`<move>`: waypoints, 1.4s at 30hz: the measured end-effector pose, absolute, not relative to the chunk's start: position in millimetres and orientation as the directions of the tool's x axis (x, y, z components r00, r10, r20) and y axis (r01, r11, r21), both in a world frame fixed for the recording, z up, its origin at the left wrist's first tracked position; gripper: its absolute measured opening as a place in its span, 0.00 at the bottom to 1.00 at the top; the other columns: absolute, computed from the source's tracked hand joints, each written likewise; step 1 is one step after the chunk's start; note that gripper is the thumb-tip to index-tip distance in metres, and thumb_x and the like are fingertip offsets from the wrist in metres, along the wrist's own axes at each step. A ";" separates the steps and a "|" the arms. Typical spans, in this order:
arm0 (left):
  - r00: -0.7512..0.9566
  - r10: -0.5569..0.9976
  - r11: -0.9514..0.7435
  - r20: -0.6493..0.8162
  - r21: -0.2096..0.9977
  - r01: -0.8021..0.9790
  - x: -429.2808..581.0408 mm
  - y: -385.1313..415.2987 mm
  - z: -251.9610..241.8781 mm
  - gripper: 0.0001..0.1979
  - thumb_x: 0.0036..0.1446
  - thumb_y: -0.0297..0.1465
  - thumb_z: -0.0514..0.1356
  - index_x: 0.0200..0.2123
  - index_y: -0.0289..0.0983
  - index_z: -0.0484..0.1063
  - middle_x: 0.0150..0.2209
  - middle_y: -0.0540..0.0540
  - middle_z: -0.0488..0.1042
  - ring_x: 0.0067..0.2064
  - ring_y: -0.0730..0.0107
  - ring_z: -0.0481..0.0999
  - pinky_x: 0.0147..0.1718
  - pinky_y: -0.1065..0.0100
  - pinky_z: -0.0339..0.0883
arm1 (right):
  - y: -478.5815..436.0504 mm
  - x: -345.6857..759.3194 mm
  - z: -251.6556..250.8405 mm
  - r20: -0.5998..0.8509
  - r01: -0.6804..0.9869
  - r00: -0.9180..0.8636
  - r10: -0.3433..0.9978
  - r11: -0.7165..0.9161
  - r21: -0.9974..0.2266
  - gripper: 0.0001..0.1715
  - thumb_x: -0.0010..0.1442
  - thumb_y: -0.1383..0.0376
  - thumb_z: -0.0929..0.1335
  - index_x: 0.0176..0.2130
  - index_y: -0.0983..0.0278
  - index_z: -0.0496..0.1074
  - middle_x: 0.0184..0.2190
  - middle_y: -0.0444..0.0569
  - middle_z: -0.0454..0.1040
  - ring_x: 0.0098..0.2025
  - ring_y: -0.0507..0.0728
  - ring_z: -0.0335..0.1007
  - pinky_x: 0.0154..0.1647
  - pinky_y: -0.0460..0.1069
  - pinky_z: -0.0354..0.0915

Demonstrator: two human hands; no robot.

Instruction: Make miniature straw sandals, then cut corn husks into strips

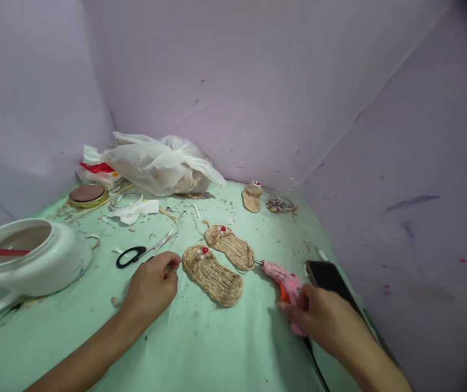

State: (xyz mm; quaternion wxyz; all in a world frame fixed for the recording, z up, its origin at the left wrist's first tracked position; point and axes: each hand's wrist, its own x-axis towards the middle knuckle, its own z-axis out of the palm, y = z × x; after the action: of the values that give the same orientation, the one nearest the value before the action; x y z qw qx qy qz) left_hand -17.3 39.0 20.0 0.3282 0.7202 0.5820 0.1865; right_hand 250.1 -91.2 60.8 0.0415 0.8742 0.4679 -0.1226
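My right hand [323, 316] is closed around a pink hot glue gun [284, 277] with an orange trigger and a small red light. Its metal nozzle points left, at the end of the farther twine slipper sole [230, 247]. A nearer slipper sole [212, 275] of coiled twine lies beside it; both carry red and white beads at their left ends. My left hand [155, 283] is closed in a pinch right by the nearer sole's beaded end; anything between the fingertips is too small to make out. Just beyond that hand lie black-handled scissors [145, 250].
A white pot [65, 256] with a red stick in it stands at left. Behind are a plastic bag [163, 166], a tape roll [127, 200], and a round tin [88, 195]. A small twine slipper [252, 197], a dish of beads [280, 204] and a phone [333, 280] sit rightward.
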 end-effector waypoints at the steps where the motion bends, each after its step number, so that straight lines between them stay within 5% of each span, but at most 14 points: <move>1: 0.254 0.961 -0.108 -0.113 0.689 0.716 -17.3 39.2 18.8 0.10 0.46 0.26 0.50 0.32 0.40 0.69 0.21 0.54 0.69 0.25 0.71 0.68 0.28 0.70 0.59 | -96.0 245.1 54.0 -0.244 0.819 0.550 0.798 -0.573 -0.029 0.17 0.48 0.51 0.65 0.21 0.60 0.63 0.19 0.48 0.71 0.22 0.58 0.66 0.21 0.48 0.50; 9: 0.280 0.958 -0.177 -0.057 0.651 0.738 -17.5 38.8 10.8 0.10 0.47 0.27 0.50 0.32 0.40 0.69 0.28 0.52 0.72 0.28 0.70 0.69 0.29 0.70 0.59 | -87.0 260.0 35.9 -0.039 0.661 0.731 0.682 -0.720 -0.212 0.10 0.52 0.58 0.61 0.24 0.59 0.57 0.14 0.41 0.63 0.20 0.54 0.62 0.22 0.46 0.53; 16: 0.269 0.962 -0.183 -0.040 0.635 0.751 -18.0 38.2 11.3 0.11 0.47 0.26 0.50 0.32 0.40 0.70 0.29 0.51 0.73 0.28 0.70 0.70 0.30 0.70 0.60 | -45.6 268.9 50.6 -0.075 0.687 0.723 0.687 -0.726 -0.026 0.17 0.55 0.54 0.59 0.33 0.64 0.67 0.31 0.56 0.73 0.33 0.62 0.70 0.26 0.50 0.57; 18: 0.276 0.961 -0.197 -0.030 0.628 0.753 -17.9 38.1 11.3 0.12 0.47 0.26 0.50 0.32 0.40 0.70 0.29 0.51 0.73 0.29 0.70 0.70 0.29 0.70 0.60 | -47.8 255.8 56.1 -0.005 0.726 0.687 0.727 -0.686 -0.050 0.17 0.55 0.54 0.59 0.36 0.63 0.67 0.38 0.55 0.72 0.36 0.63 0.70 0.27 0.51 0.58; 21: 0.285 0.958 -0.220 -0.009 0.611 0.760 -17.3 37.3 12.1 0.12 0.46 0.26 0.50 0.32 0.40 0.71 0.29 0.51 0.74 0.30 0.70 0.71 0.29 0.70 0.60 | -57.2 232.8 59.0 0.051 0.844 0.483 0.874 -0.449 -0.294 0.12 0.54 0.60 0.62 0.39 0.60 0.67 0.39 0.50 0.71 0.35 0.58 0.70 0.30 0.50 0.62; 24: 0.292 0.956 -0.236 0.005 0.603 0.762 -16.9 36.0 13.5 0.12 0.47 0.25 0.49 0.32 0.39 0.71 0.30 0.50 0.74 0.31 0.69 0.72 0.29 0.70 0.60 | -59.8 213.8 51.3 0.022 0.874 0.209 0.978 -0.177 -0.452 0.22 0.52 0.62 0.65 0.48 0.58 0.64 0.49 0.52 0.65 0.36 0.56 0.70 0.33 0.51 0.66; 29: 0.306 0.952 -0.254 0.015 0.594 0.763 -16.9 35.1 14.5 0.13 0.47 0.24 0.49 0.32 0.39 0.71 0.31 0.50 0.75 0.31 0.69 0.72 0.30 0.70 0.61 | -44.4 199.3 34.6 0.072 0.913 0.222 0.972 -0.181 -0.365 0.36 0.48 0.54 0.68 0.55 0.61 0.61 0.60 0.60 0.52 0.49 0.67 0.64 0.36 0.57 0.66; 31: 0.307 0.951 -0.256 0.016 0.595 0.762 -16.7 35.3 14.7 0.13 0.48 0.24 0.49 0.33 0.39 0.71 0.31 0.50 0.75 0.31 0.69 0.72 0.30 0.70 0.61 | -38.2 199.4 31.1 0.119 0.906 0.271 0.955 -0.211 -0.367 0.36 0.50 0.51 0.66 0.54 0.64 0.62 0.58 0.63 0.53 0.53 0.69 0.59 0.39 0.58 0.65; 35: 0.311 0.950 -0.256 0.011 0.595 0.762 -16.2 35.1 15.1 0.13 0.48 0.24 0.49 0.32 0.39 0.70 0.30 0.50 0.74 0.30 0.70 0.72 0.29 0.70 0.60 | -30.3 207.0 21.9 0.099 0.827 0.360 0.928 -0.268 -0.494 0.31 0.53 0.50 0.64 0.50 0.67 0.66 0.42 0.58 0.68 0.41 0.62 0.67 0.39 0.56 0.63; 42: 0.311 0.950 -0.259 0.014 0.589 0.765 -16.4 34.3 13.3 0.12 0.48 0.23 0.49 0.32 0.39 0.71 0.31 0.50 0.74 0.30 0.70 0.72 0.29 0.70 0.60 | -22.1 213.6 2.4 0.182 0.617 0.306 0.934 -0.049 -0.785 0.14 0.54 0.57 0.65 0.30 0.65 0.74 0.28 0.49 0.71 0.31 0.56 0.67 0.32 0.49 0.63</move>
State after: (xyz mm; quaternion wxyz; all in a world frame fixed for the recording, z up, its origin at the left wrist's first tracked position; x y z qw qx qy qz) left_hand -16.4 34.3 13.3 0.2472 0.7710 0.5562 0.1873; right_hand 213.6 -22.1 2.4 -0.4079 0.6977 0.5559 -0.1945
